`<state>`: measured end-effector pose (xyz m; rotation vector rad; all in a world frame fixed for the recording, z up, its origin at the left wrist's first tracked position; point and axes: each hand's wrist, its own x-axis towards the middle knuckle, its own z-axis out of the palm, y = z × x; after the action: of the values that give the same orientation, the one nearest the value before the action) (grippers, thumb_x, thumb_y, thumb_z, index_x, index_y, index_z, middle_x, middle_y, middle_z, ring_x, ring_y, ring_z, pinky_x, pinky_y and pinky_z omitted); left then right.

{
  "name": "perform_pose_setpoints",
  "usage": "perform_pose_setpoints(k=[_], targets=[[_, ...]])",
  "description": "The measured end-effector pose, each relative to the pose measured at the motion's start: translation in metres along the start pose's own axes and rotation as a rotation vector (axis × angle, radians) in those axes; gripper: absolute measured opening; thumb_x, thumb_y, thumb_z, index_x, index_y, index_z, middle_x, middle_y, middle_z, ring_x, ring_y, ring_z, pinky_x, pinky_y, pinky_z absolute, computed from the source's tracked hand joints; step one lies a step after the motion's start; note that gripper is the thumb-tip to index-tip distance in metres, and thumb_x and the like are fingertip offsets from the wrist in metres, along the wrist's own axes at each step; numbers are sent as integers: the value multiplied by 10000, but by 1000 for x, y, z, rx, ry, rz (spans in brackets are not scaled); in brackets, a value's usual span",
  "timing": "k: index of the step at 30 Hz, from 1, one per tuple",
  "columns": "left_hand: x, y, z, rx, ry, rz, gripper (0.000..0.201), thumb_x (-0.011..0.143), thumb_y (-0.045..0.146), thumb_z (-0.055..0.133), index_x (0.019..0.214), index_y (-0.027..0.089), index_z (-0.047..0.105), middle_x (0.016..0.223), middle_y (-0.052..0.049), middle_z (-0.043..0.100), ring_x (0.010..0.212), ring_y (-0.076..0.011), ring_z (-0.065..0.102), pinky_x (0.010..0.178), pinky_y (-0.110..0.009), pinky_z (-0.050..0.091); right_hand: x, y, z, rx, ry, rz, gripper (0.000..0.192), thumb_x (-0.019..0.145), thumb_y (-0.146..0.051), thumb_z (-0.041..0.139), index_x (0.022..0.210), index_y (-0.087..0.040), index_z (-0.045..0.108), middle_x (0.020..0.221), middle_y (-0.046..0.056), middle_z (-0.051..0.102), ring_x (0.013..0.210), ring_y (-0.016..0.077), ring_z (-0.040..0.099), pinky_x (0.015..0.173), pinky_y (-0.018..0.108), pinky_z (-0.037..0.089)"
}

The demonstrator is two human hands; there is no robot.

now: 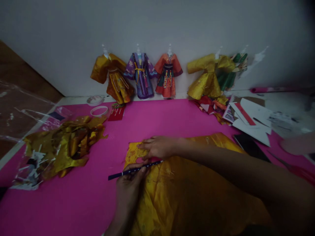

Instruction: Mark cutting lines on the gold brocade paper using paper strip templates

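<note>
A dark blue pencil with pale dots (134,170) is gripped between the fingers of my left hand (130,186), its thin end pointing right. The pencil lies close over a large piece of golden yellow fabric (209,183), which is wrinkled on its left part. My right hand (157,147) rests flat on the fabric's upper left corner with its fingers stretched out to the left. A small patch of pink shows between the two hands; I cannot tell whether it is the sheet beneath or a separate piece.
A pink sheet (157,118) covers the table. Crumpled golden scraps (73,141) and tape rolls (98,111) lie left. Several small dressed figures (141,75) lean on the wall. Right are white paper pieces (253,121), a black flat object (251,147) and red-handled scissors (299,172).
</note>
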<state>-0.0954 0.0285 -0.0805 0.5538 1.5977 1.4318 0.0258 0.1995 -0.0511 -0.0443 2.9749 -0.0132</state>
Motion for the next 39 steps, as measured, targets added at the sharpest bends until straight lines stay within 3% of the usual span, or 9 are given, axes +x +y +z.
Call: perform_pose_setpoints(k=[13,39], targets=[[0,1,-4,43,-14,13,276,645,365,852,829,211,714,867,-29,793,869,-207,743,840,-315,587,1,3,6,6,47,-23,354,1019,-338,491,1347,-358,625,1497,124,505,1331,359,504,959,486,493],[1,3,-14,94,36,15,274,665,403,835,832,220,719,878,-37,791,882,-219,734,805,-311,574,1,2,-1,56,-18,-19,377,998,-274,496,1341,-354,631,1550,139,439,1377,370,460,1026,504,438]])
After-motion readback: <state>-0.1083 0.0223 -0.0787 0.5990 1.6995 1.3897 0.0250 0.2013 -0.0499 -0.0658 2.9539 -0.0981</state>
